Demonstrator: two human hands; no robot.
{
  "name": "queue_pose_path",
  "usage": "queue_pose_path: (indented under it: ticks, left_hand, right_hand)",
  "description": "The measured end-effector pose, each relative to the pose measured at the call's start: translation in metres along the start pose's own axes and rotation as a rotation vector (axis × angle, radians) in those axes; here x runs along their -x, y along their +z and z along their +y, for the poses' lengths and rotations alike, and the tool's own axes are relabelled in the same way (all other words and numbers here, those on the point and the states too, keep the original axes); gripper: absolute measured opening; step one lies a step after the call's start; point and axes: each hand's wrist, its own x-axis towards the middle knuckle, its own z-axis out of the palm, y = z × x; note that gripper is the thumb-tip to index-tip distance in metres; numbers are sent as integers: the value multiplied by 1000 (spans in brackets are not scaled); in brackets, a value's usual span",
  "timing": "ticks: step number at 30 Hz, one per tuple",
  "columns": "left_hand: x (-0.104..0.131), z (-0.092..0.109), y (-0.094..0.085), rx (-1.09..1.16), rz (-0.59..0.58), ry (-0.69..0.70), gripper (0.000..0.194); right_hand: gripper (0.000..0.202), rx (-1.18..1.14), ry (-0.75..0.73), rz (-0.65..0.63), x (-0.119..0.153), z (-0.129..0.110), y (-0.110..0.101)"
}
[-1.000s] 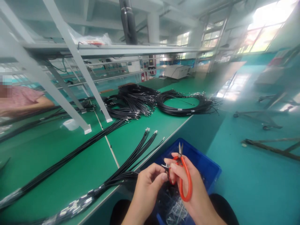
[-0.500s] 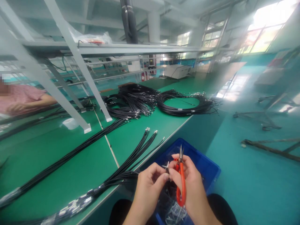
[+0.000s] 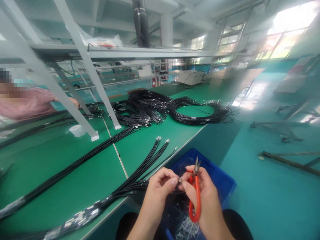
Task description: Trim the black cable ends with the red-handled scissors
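Note:
Above a blue bin, my left hand (image 3: 162, 186) pinches what looks like the end of a black cable, small and partly hidden by the fingertips. My right hand (image 3: 203, 190) is closed around red-handled scissors (image 3: 197, 196), their short pointed blades turned up and slightly parted. The thumb and forefinger of that hand meet the left fingertips at the same small cable end. A bundle of black cables (image 3: 132, 181), wrapped in clear plastic further down, runs over the green table edge towards my left hand. Several cables fan out on the table with silver tips.
The blue bin (image 3: 225, 191) below my hands holds small clear and whitish pieces (image 3: 187, 228). Coiled black cables (image 3: 190, 118) lie further back on the green table (image 3: 55, 163). White shelf posts (image 3: 92, 70) rise at the left. Beyond them sits a person in pink (image 3: 32, 103).
The scissors' blades have parted slightly. My fingertips have drawn closer together around the small cable end. The person at the left has stretched an arm out to the right.

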Motion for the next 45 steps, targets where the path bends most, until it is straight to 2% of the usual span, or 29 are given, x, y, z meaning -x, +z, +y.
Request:
queue_pose_path:
  ticks: [2, 4, 7, 9, 11, 14, 19, 24, 36, 42, 45]
  left_hand:
    - [3, 0, -4, -218, 85, 62, 8]
    - [7, 1, -7, -476, 158, 195, 9]
    - [13, 2, -8, -772, 139, 422, 26]
    - [14, 1, -7, -894, 131, 532, 28]
    - [13, -1, -7, -949, 168, 583, 27]
    - [12, -3, -9, -888, 200, 495, 23]
    - [13, -1, -9, -586, -17, 137, 16]
    - [11, -4, -7, -433, -13, 27, 12]
    - [9, -1, -5, -331, -21, -18, 12]
    - [11, -6, -4, -292, 20, 1, 14]
    - [9, -5, -4, -215, 77, -5, 14]
  right_hand:
    - [30, -41, 11, 14, -1, -1, 0]
    - [29, -46, 29, 24, -1, -2, 0]
    - [28, -5, 28, 44, -1, -4, 1]
    - [30, 24, 19, 49, -1, -5, 1]
    - [32, 42, 16, 30, 0, -5, 0]
    - [29, 48, 15, 5, 2, -5, 0]
    - [29, 33, 12, 33, 0, -7, 2]
    - [29, 128, -29, 63, -2, -4, -1]
    - [22, 339, -188, 33, 0, 7, -1]
    - [21, 622, -418, 166, 1, 10, -4]
    - [22, 637, -405, 211, 2, 14, -8]
